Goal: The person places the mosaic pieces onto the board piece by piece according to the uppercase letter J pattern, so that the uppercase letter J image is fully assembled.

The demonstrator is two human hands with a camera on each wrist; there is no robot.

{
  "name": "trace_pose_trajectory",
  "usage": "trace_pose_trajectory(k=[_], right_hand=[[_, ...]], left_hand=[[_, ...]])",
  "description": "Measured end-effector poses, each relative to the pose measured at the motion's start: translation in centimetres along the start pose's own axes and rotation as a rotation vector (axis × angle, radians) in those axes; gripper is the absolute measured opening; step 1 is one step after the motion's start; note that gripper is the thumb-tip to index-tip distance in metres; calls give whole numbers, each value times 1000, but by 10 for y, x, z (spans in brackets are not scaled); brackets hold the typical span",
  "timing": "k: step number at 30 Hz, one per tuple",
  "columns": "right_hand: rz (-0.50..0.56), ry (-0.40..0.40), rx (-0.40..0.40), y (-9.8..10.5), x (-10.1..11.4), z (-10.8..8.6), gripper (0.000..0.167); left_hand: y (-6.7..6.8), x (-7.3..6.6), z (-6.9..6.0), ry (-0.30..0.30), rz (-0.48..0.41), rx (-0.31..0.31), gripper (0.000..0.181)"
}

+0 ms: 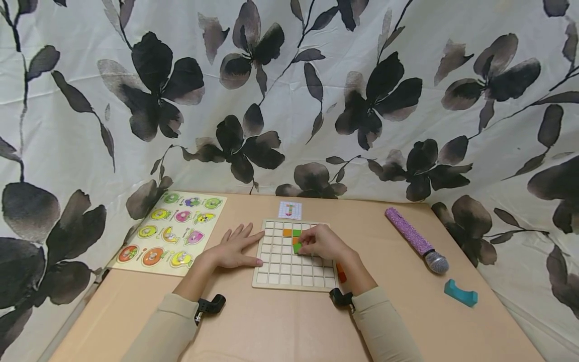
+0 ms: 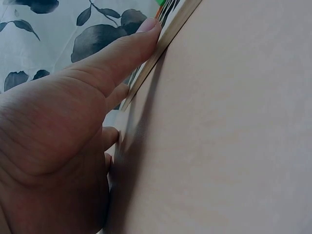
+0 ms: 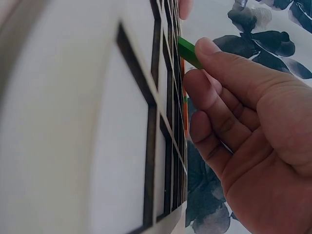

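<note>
Green block [image 3: 188, 51] slants long-ways down-right, upper middle in right-wrist view, pinched by right hand [image 1: 324, 243]; head view shows left hand [image 1: 231, 252] spread, touching board [image 1: 289, 281].

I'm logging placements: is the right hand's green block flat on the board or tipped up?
Tipped up: the right wrist view shows the green block slanting out from the board, pinched by the right hand.

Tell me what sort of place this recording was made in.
Probably a play or learning spot, likely indoors; the room beyond is out of view. A floral cloth hangs behind the table, on which lie a grid board with colored tiles and a sheet of cartoon pictures.
</note>
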State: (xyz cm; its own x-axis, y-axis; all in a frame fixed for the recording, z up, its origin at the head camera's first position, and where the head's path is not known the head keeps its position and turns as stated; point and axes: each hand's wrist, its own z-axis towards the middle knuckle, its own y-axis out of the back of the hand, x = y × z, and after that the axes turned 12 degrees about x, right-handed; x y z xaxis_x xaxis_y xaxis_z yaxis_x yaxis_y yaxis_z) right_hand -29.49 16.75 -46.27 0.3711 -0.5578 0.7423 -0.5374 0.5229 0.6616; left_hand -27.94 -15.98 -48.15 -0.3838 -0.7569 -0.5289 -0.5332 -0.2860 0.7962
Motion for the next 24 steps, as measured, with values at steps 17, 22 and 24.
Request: trace_pose_trajectory(k=[17, 22, 24], right_hand=[[-38, -17, 3, -1, 1, -1, 16], [-74, -12, 8, -1, 0, 0, 15], [-85, -13, 9, -1, 0, 0, 15]], left_hand=[[0, 0, -1, -63, -59, -21, 97], [-3, 6, 3, -76, -53, -36, 97], [-2, 5, 3, -64, -46, -27, 97]])
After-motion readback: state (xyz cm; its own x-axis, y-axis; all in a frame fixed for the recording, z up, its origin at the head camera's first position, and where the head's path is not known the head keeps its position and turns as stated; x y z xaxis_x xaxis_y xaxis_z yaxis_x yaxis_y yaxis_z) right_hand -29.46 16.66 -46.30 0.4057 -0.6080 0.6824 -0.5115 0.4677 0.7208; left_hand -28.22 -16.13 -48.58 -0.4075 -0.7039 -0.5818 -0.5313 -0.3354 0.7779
